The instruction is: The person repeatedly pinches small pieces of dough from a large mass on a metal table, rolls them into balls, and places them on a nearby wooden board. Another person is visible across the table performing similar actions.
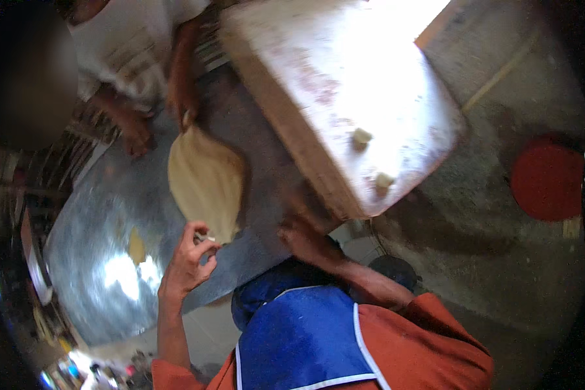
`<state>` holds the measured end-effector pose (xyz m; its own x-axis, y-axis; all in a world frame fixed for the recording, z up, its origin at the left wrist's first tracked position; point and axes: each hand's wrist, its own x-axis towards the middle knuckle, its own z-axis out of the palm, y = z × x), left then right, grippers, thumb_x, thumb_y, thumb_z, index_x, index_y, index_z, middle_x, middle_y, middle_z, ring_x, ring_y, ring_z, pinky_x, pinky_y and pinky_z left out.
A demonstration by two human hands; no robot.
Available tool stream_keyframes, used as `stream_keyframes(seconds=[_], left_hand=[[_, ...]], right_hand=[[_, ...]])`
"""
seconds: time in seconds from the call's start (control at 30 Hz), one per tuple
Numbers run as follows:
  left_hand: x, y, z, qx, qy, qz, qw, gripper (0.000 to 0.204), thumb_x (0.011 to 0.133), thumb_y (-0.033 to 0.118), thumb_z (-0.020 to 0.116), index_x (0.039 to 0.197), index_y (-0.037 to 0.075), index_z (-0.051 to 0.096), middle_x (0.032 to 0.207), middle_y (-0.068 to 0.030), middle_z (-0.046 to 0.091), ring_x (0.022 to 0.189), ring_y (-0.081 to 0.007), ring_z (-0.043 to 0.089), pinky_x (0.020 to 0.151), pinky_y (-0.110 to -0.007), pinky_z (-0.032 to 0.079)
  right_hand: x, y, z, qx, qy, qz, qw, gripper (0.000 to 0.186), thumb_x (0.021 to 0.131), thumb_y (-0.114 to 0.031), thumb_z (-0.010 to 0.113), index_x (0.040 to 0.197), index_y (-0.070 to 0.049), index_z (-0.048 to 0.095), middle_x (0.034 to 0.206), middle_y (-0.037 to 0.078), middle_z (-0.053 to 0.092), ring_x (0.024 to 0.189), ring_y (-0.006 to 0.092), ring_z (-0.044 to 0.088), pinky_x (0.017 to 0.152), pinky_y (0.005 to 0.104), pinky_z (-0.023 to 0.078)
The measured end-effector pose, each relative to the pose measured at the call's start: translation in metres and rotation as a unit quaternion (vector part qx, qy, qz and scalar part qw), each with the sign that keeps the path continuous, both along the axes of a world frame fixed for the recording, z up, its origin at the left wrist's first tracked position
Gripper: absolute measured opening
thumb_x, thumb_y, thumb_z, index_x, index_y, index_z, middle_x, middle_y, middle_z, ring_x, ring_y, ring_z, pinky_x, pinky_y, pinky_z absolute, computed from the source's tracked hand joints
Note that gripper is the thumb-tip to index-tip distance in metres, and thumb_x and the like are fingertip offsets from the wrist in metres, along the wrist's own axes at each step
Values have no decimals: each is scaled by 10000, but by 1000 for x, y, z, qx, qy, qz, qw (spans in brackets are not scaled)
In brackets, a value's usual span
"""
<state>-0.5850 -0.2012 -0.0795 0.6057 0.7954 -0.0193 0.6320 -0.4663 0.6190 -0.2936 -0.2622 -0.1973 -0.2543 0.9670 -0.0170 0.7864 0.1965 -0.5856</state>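
A thin, pale yellow sheet that looks like rolled dough [205, 175] stretches between two people over a grey metal table. With thumb and fingers pinched, my left hand [192, 257] grips its near edge. The co-worker's hand [183, 107] holds the far end. My right hand [299, 237] is beside the near corner of a thick, flour-dusted board, apart from the sheet. Motion blurs its fingers, so whether it holds anything does not show.
The grey table [84, 214] carries a small yellowish scrap [136, 246]. On the thick whitish board [292, 71] lie two small pale lumps [362, 136]. The co-worker's other hand [136, 133] rests at the table's far edge. A round red object [547, 179] stands at the right.
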Motion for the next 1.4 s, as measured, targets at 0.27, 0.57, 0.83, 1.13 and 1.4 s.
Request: stream_keyframes(seconds=[0.27, 0.57, 0.83, 1.13, 1.4], left_hand=[[296, 108, 104, 126, -318, -224, 912, 771, 747, -86, 736, 1445, 124, 482, 1088, -134, 673, 973, -232, 678, 846, -383, 560], [317, 121, 76, 133, -184, -202, 953, 817, 776, 40, 730, 1505, 74, 363, 1399, -218, 522, 1308, -375, 501, 1112, -444, 400], [42, 21, -19, 5, -271, 409, 871, 408, 838, 0, 707, 1224, 37, 578, 1113, -84, 600, 1048, -143, 586, 881, -292, 501], [19, -47, -144, 159, -23, 414, 896, 443, 786, -9, 764, 1209, 60, 650, 1099, -148, 633, 1010, -316, 661, 837, -401, 561], [21, -100, -83, 38, -106, 405, 907, 296, 854, 28, 716, 1149, 29, 702, 1030, -182, 717, 922, -306, 727, 728, -340, 591]], right_hand=[[130, -27, 216, 312, 196, -198, 908, 646, 816, -146, 852, 1365, 12, 550, 1053, 117, 666, 926, 187, 662, 784, 310, 557], [198, -4, 193, 274, -39, -361, 890, 792, 812, -304, 865, 1414, 0, 449, 1296, 151, 615, 1004, 188, 620, 872, 342, 515], [99, -44, 153, 352, 273, -93, 890, 589, 902, -237, 754, 1342, 22, 461, 950, 110, 611, 756, 206, 559, 709, 343, 452], [-37, -17, 33, -270, 351, 20, 896, 263, 1018, -213, 617, 1162, 5, 638, 980, 103, 685, 881, 163, 657, 775, 325, 537], [-142, 16, -38, -505, 622, -23, 598, 502, 1084, -417, 451, 1103, 46, 642, 951, 50, 646, 827, 120, 551, 760, 295, 480]])
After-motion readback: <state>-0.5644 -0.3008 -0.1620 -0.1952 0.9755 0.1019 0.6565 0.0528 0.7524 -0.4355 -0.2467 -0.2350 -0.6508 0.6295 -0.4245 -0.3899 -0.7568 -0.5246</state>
